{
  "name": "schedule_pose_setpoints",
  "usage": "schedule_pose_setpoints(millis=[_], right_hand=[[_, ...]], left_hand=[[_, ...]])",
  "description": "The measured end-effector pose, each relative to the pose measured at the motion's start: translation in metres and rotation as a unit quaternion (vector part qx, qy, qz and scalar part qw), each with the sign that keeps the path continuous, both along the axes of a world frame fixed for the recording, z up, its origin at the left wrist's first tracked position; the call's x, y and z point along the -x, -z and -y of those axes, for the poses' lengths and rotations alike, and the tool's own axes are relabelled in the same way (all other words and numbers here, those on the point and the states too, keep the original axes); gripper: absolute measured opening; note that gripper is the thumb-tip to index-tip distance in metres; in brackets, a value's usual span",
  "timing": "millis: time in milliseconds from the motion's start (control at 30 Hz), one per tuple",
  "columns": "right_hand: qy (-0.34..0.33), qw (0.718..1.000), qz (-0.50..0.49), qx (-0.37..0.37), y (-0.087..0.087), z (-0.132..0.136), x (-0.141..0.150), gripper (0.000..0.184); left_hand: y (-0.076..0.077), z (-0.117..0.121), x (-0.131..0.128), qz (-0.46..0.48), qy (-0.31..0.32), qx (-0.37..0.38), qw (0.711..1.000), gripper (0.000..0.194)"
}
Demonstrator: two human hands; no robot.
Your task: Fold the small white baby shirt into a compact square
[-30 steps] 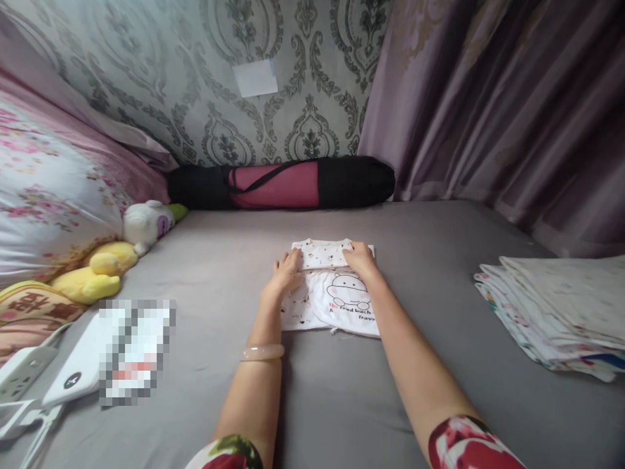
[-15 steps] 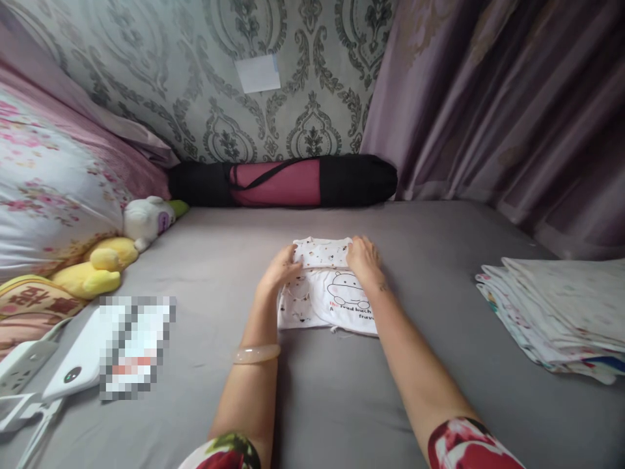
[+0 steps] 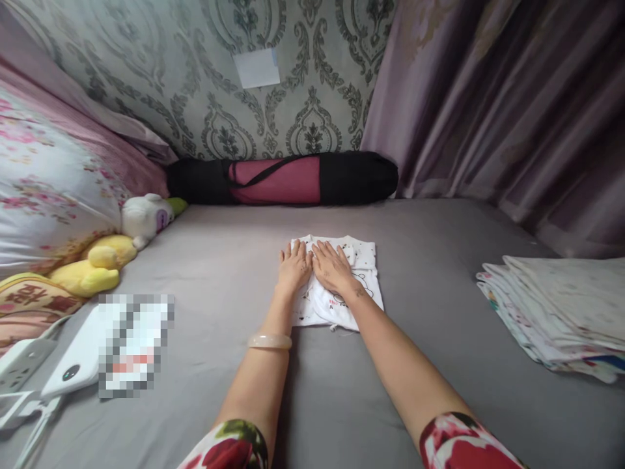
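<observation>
A small white baby garment point(image 3: 364, 256) lies folded on the grey sheet in front of me, with tiny dark prints and a cartoon animal with lettering on its lower part. Flat on its upper left side rests my left hand point(image 3: 295, 266), fingers stretched out. Just beside it, my right hand point(image 3: 333, 266) presses on the upper middle of the cloth, palm down and fingers extended. Neither hand grips anything. The hands and right wrist cover part of the garment and its drawing.
A stack of folded cloths point(image 3: 561, 312) lies at the right. On the left are a white power bank point(image 3: 81, 358), a power strip point(image 3: 24, 365), plush toys point(image 3: 92, 267) and a floral pillow point(image 3: 53, 189). A black and maroon long bag point(image 3: 278, 180) lies along the wall.
Both hands have let go of the garment's upper side edges. The right hand has moved left, beside the left hand, and both now lie flat on the cloth.
</observation>
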State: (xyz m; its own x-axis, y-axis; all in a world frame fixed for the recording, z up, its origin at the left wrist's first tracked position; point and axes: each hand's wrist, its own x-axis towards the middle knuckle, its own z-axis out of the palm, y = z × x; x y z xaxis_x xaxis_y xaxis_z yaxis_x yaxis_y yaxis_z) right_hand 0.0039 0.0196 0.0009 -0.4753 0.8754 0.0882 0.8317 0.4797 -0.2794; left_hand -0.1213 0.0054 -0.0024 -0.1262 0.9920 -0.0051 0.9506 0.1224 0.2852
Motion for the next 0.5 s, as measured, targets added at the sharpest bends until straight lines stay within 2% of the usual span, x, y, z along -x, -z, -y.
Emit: schedule_pose_setpoints(millis=[267, 500], right_hand=[[0.107, 0.994, 0.023, -0.025, 0.007, -0.005, -0.009, 0.058], [0.185, 0.982, 0.050, -0.005, 0.005, -0.008, -0.020, 0.060]], left_hand=[[0.005, -0.001, 0.002, -0.002, -0.009, -0.019, 1.000, 0.057], [0.003, 0.002, 0.008, 0.008, -0.025, -0.014, 1.000, 0.059]])
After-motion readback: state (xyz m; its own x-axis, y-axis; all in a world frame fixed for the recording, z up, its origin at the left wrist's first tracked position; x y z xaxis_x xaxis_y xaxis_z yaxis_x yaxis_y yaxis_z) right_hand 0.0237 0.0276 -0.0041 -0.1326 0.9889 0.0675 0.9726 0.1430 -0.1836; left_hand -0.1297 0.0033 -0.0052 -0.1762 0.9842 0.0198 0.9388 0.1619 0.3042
